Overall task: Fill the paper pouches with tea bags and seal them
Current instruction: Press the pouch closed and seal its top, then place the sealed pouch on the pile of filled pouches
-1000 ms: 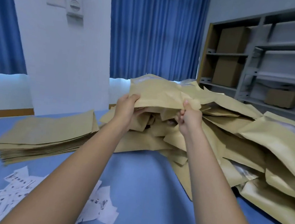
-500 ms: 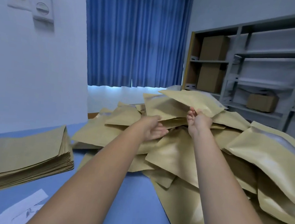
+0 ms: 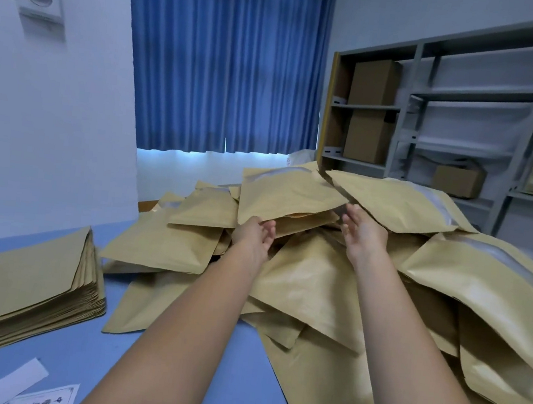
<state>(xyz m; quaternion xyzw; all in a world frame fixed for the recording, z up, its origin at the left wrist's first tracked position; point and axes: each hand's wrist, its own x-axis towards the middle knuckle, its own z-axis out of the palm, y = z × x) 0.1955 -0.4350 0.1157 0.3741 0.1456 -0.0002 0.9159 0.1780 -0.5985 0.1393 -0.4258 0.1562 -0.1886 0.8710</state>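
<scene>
Right at the near edge, printed paper slips (image 3: 36, 400) lie on the blue table (image 3: 82, 347), lower left. Just behind them a neat stack of flat pouches (image 3: 16, 289) sits on the table's left side, edges squared. Both bare forearms reach forward over the blue surface and into the heap of pouches (image 3: 314, 293), a loose brown pile spreading from the middle out to the right edge, pouches lying every which way over one another. Up at the crest now: the left hand (image 3: 254, 238) is at the lower corner of a tan pouch (image 3: 285, 200) lying on top, palm turned inward, fingers loosely curled, gripping nothing. Whether the fingers touch that pouch's edge, I cannot tell. The right hand (image 3: 363, 231) faces it, palm inward, fingers straight, nothing held, its fingertips just below the corner of a second pouch (image 3: 398, 202) with a pale strip along its far edge. The two hands are apart, over the pile's middle. Beyond the heap there's a white wall (image 3: 53, 111) on the left, a blue curtain (image 3: 224, 64) in the centre, and a grey shelf unit (image 3: 469, 102) on the right with cardboard boxes (image 3: 373, 81) on its shelves
</scene>
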